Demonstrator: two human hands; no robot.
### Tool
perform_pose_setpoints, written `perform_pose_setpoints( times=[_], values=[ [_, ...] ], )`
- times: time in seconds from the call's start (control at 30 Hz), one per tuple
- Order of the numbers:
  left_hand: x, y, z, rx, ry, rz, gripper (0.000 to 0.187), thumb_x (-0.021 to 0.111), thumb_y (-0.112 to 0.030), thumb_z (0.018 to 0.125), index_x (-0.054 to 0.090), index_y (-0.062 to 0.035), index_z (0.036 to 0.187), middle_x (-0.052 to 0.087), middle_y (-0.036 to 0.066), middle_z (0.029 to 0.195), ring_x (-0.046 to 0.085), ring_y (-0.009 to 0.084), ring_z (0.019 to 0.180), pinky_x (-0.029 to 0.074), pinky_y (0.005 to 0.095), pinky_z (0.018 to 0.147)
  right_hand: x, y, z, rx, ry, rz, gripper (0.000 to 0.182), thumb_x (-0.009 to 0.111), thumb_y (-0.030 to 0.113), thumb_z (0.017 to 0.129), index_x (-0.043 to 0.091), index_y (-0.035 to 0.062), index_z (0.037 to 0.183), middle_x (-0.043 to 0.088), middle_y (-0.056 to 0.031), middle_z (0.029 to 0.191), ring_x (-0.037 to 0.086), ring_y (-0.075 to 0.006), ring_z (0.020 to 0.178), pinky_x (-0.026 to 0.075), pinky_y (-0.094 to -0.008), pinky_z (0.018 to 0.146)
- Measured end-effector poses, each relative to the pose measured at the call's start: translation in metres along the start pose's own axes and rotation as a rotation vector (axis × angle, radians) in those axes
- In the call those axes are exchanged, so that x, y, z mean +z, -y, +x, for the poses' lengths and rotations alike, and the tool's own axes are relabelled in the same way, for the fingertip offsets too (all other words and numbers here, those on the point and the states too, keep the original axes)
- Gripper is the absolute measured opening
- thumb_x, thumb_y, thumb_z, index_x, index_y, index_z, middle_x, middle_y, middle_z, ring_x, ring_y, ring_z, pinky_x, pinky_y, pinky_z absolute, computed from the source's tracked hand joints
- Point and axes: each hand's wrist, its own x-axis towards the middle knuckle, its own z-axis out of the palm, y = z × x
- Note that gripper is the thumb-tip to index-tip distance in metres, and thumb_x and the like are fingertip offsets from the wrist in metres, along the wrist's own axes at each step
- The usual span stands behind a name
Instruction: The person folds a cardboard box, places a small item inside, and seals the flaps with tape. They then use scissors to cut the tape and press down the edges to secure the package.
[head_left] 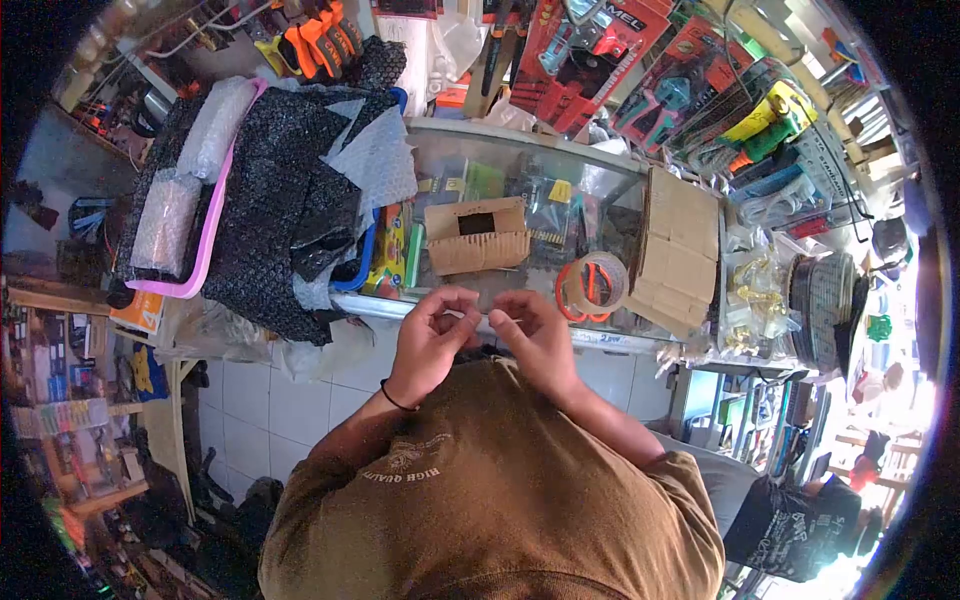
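Note:
My left hand and my right hand are raised close together in front of my chest, at the near edge of a glass counter. On both, thumb and fingers are pinched together. Whatever lies between the fingertips is too small or hidden to name. Just beyond them, a small open cardboard box with a dark square hole stands on the glass. To the right of my right hand is a tape roll with an orange ring against it.
Black bubble wrap covers much of the counter's left side, beside a pink-rimmed tray holding clear bubble-wrapped packs. A flattened cardboard piece lies at the right. Packaged tools hang behind the counter, and crowded shelves stand at the left.

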Motion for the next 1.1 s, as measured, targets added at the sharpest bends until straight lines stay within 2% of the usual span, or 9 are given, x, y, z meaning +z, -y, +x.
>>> perform_pose_setpoints(
  times=[0.17,0.47,0.57,0.63,0.67,0.73,0.83,0.93,1.1],
  values=[
    [0.006,-0.004,-0.001,0.162,0.013,0.165,0.023,0.059,-0.002,0.085,0.052,0.0008,0.106,0.058,0.004,0.087,0.059,0.0079,0.065,0.046,0.0197,0.056,0.011,0.000,0.001,0.032,0.015,-0.001,0.027,0.065,0.021,0.083,0.060,-0.0012,0.097,0.065,-0.0102,0.081,0.061,-0.0139,0.073,0.049,-0.0279,0.066],
    [0.002,0.000,-0.001,0.016,-0.007,0.024,0.035,0.059,-0.002,0.084,0.049,0.0004,0.117,0.059,0.007,0.098,0.060,0.0079,0.066,0.047,0.0204,0.056,0.013,-0.009,0.003,0.024,-0.193,-0.022,0.020,0.060,0.018,0.086,0.060,-0.0022,0.091,0.062,-0.0086,0.073,0.055,-0.0120,0.066,0.046,-0.0278,0.061],
    [-0.005,-0.004,0.007,0.168,-0.109,0.320,0.043,0.062,-0.003,0.081,0.046,-0.0001,0.121,0.059,0.009,0.099,0.062,0.0148,0.075,0.049,0.0249,0.062,-0.002,-0.012,0.003,-0.029,-0.252,0.025,0.014,0.056,0.014,0.090,0.057,-0.0003,0.090,0.058,-0.0016,0.077,0.053,-0.0072,0.070,0.044,-0.0218,0.062],
    [-0.010,-0.015,0.022,0.614,-0.091,0.856,0.060,0.069,-0.011,0.075,0.041,-0.0048,0.127,0.055,0.012,0.106,0.057,0.0254,0.096,0.047,0.0374,0.077,-0.010,-0.014,0.004,0.000,-0.260,0.126,0.017,0.055,0.016,0.090,0.056,-0.0011,0.091,0.058,-0.0024,0.075,0.052,-0.0082,0.069,0.043,-0.0232,0.061],
    [-0.007,-0.023,0.032,0.620,-0.088,0.862,0.060,0.069,-0.011,0.075,0.041,-0.0048,0.127,0.055,0.012,0.106,0.057,0.0254,0.096,0.047,0.0374,0.077,-0.013,-0.016,0.004,0.037,-0.255,0.222,0.020,0.055,0.018,0.090,0.056,-0.0020,0.091,0.058,-0.0033,0.073,0.051,-0.0093,0.067,0.042,-0.0245,0.060],
    [0.005,-0.052,0.056,0.787,0.004,1.363,0.077,0.075,-0.024,0.067,0.036,-0.0088,0.132,0.049,0.014,0.115,0.047,0.0329,0.109,0.037,0.0472,0.089,-0.015,-0.021,0.002,0.086,-0.263,0.260,0.020,0.054,0.019,0.091,0.055,-0.0009,0.092,0.057,-0.0032,0.075,0.052,-0.0092,0.068,0.043,-0.0236,0.061],
    [0.000,-0.033,0.101,0.795,0.077,1.609,0.089,0.077,-0.036,0.062,0.032,-0.0105,0.134,0.044,0.015,0.122,0.043,0.0321,0.114,0.034,0.0488,0.092,-0.016,-0.031,-0.002,0.182,-0.264,0.401,0.020,0.053,0.020,0.091,0.054,0.0005,0.091,0.058,-0.0039,0.078,0.054,-0.0103,0.070,0.044,-0.0245,0.063],
    [-0.005,-0.016,0.123,0.537,0.252,1.617,0.089,0.077,-0.041,0.058,0.038,-0.0120,0.132,0.046,0.013,0.122,0.047,0.0316,0.111,0.037,0.0459,0.092,-0.021,-0.038,-0.005,0.201,-0.287,0.461,0.019,0.053,0.021,0.091,0.054,0.0021,0.092,0.057,-0.0034,0.080,0.055,-0.0109,0.073,0.045,-0.0259,0.063],
    [-0.020,-0.017,0.102,0.531,0.432,1.486,0.089,0.078,-0.041,0.056,0.040,-0.0138,0.131,0.048,0.010,0.121,0.047,0.0288,0.110,0.036,0.0445,0.089,-0.030,-0.040,-0.009,0.217,-0.350,0.482,0.015,0.052,0.021,0.092,0.053,0.0062,0.089,0.058,-0.0021,0.080,0.057,-0.0113,0.074,0.045,-0.0256,0.063]
  ],
)
